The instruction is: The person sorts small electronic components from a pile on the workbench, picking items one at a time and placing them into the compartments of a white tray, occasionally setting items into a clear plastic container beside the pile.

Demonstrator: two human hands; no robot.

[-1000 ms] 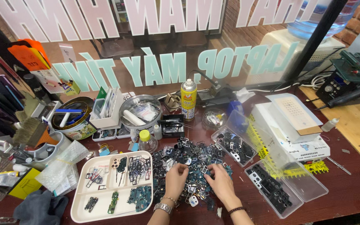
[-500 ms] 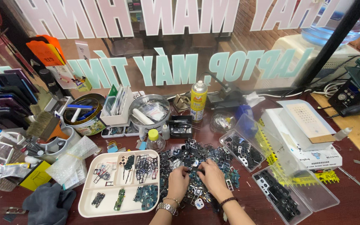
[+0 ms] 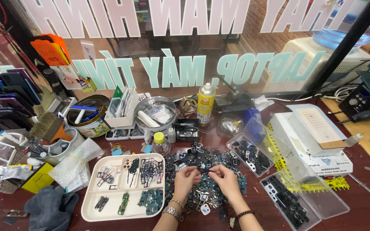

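Note:
My left hand (image 3: 186, 180) and my right hand (image 3: 226, 179) rest side by side on a heap of small dark metal phone parts (image 3: 202, 160) on the dark red table. The fingertips of both hands meet over one small dark part, pinched between them. A metal watch and a bead bracelet sit on my left wrist, a dark bead bracelet on my right. Just left of my left hand lies a cream divided tray (image 3: 91, 207) holding sorted frames, small boards and connectors.
Two clear plastic boxes (image 3: 236, 143) (image 3: 322, 209) with dark parts stand to the right, beside white cartons (image 3: 343, 164). Behind the heap are a yellow spray can (image 3: 205, 104), a metal bowl (image 3: 141, 107), a small bottle (image 3: 160, 143) and a glass pane. Bubble wrap (image 3: 71, 167) and a grey cloth (image 3: 50, 209) lie left.
My hands have drawn together over the heap, and their fingertips now meet on one small part. The view has shifted slightly to the left.

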